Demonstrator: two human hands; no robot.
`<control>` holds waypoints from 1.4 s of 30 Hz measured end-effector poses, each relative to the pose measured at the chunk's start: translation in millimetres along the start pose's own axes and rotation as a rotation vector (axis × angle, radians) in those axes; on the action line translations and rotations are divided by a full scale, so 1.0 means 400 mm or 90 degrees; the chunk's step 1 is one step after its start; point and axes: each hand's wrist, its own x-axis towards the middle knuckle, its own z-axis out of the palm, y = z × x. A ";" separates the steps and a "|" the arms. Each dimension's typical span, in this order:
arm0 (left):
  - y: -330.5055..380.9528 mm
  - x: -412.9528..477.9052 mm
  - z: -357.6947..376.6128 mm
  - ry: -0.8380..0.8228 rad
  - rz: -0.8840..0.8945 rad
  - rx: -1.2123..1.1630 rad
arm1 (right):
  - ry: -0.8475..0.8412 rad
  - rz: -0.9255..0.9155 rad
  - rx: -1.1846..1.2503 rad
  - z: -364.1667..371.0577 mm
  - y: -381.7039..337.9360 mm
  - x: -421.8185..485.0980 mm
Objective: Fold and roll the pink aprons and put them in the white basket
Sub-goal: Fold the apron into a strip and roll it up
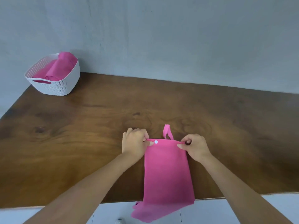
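A pink apron (167,172), folded into a long narrow strip, lies on the brown wooden table (80,135). Its near end hangs over the table's front edge. A white snap button (156,141) and a pink strap loop (167,132) show at its far end. My left hand (135,142) pinches the far left corner of the strip. My right hand (194,147) pinches the far right corner. The white basket (56,88) stands at the table's far left corner, with rolled pink aprons (59,67) inside.
A grey wall runs behind the table. Pale floor tiles show below the table's front edge, with a small grey object (120,221) on the floor.
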 end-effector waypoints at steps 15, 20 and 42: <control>0.032 0.331 0.016 -0.084 -0.123 0.134 | -0.014 0.115 -0.075 -0.042 -0.066 0.303; 0.046 0.438 0.033 -0.082 -0.155 0.164 | -0.008 0.107 -0.111 -0.057 -0.079 0.420; 0.063 0.911 0.111 0.022 -0.256 0.166 | 0.021 0.083 -0.191 -0.116 -0.148 0.953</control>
